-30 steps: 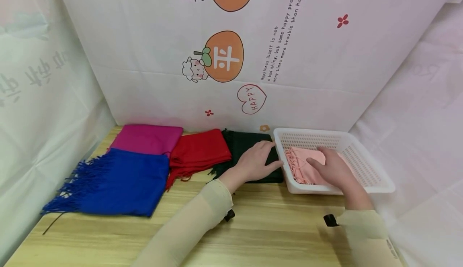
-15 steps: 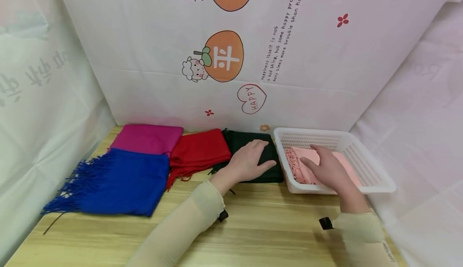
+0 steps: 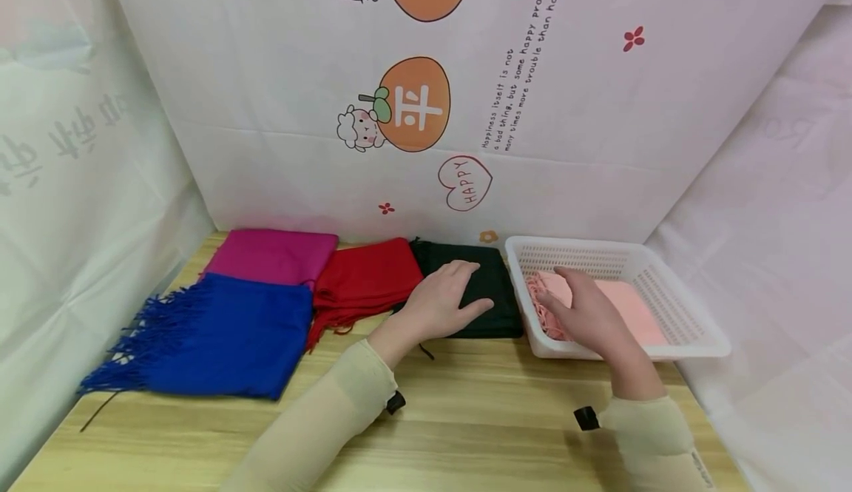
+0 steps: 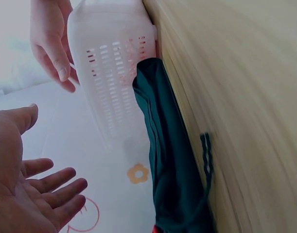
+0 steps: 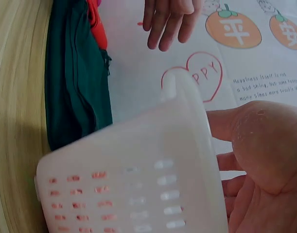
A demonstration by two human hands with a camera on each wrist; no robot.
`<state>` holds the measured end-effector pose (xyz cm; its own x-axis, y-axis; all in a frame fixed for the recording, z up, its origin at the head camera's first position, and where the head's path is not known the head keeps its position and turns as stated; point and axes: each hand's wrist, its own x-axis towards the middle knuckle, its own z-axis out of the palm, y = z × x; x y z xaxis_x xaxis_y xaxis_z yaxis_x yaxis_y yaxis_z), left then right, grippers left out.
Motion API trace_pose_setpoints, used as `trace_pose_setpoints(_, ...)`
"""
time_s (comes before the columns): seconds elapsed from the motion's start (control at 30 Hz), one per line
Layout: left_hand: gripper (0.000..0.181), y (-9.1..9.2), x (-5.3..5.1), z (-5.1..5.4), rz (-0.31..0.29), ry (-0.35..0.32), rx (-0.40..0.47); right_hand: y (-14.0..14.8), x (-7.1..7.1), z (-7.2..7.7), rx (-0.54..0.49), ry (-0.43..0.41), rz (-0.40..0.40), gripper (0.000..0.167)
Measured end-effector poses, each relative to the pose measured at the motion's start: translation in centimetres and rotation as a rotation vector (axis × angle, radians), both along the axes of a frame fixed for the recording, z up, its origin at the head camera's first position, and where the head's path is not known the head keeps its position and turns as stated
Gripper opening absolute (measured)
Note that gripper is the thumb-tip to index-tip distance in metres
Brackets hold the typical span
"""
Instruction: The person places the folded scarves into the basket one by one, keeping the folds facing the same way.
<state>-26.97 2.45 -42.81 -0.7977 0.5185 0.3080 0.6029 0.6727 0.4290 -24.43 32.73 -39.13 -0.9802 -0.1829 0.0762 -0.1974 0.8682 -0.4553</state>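
"What are the fingers doing?"

"The left hand's are loose and slightly spread, thumb held apart, grasping nothing. The right hand's look relaxed too, with nothing gripped."

"Touching anything?"

"The left ones hang above the green scarf, clear of it. The right ones seem to hover; I see no contact."

"And the pink scarf?"

"Below the right fingers, folded flat inside the basket, fringe towards the left hand."

"Farther out?"

"The red scarf lies just left of the left hand; the blue scarf and magenta scarf lie well left of its fingers, on the table."

"How far along, then?"

"My judgement: the pink one is settled in; four others, neatly folded, remain outside the basket."
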Motion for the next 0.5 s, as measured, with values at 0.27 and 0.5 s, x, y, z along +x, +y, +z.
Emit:
trace_pose_setpoints(0.27, 0.075, -2.2, 0.3, -0.2, 0.017, -0.012, 0.016, -1.3, 0.5, -0.1, -0.001, 0.018, 0.021, 0.082)
trace_pose_setpoints(0.5, 0.076, -3.6, 0.6, 0.0, 0.021, -0.006, 0.03, -2.5, 0.7, -0.2, 0.01, 0.047, 0.049, 0.078)
